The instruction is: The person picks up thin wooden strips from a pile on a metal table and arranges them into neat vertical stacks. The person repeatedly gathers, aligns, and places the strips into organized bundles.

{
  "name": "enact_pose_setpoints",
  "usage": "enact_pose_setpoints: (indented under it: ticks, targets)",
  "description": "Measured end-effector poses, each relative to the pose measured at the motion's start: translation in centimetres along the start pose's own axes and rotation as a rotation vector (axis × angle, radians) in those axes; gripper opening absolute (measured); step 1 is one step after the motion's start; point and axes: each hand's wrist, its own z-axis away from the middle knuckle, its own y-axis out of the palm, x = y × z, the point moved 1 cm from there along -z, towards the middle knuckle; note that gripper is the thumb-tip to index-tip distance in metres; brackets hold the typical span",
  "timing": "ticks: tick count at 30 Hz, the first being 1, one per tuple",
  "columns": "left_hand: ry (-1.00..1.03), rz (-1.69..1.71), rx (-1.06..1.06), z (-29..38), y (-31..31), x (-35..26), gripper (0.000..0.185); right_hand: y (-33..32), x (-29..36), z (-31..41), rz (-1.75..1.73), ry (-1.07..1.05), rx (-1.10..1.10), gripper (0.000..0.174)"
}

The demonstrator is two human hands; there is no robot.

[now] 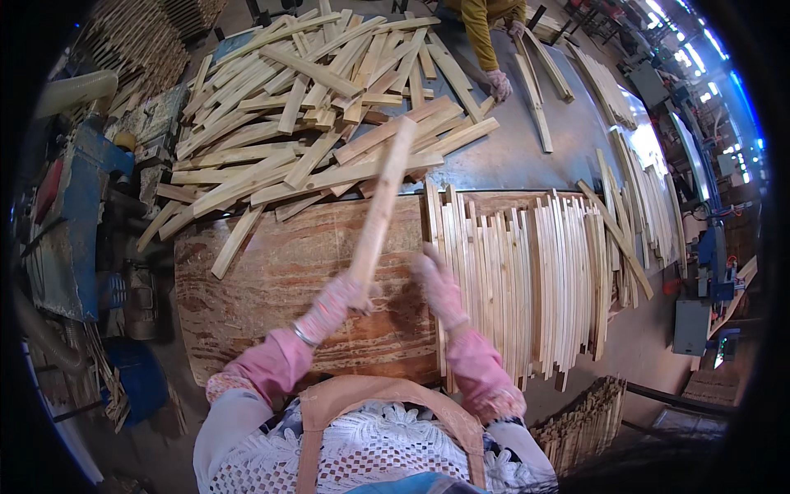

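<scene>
A wooden strip (pixel 384 196) slants up and away from me, its near end gripped by my gloved left hand (pixel 345 294). Below it lies the bare face of a plywood board (pixel 278 290). My right hand (pixel 439 283), also gloved, hovers with its fingers pointing forward beside a row of wooden strips (pixel 512 278) standing side by side on the board's right part. I see nothing in that hand, though its palm side is partly hidden. The far end of the held strip overlaps a heap of loose wooden strips (pixel 308 99) in the view.
Across the metal table (pixel 494 160), a co-worker's gloved hand (pixel 498 85) is by some strips. Blue machinery (pixel 68 216) and a blue barrel (pixel 137 380) stand left. Stacked strips (pixel 583 420) sit low on the right; more strips (pixel 648 210) lie along the table's right side.
</scene>
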Motion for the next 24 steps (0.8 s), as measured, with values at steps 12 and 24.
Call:
enact_pose_setpoints:
  ticks: [12,24]
  targets:
    - [0.027,-1.873,-0.842,-8.7,-20.3,-9.4,0.072,0.5,-8.3,7.1,1.023,-0.294,-0.478,0.062]
    - [0.033,-1.378,0.02,0.2,-5.9,0.0,0.041,7.1,-2.7,0.8,0.282,-0.142,-0.206,0.07]
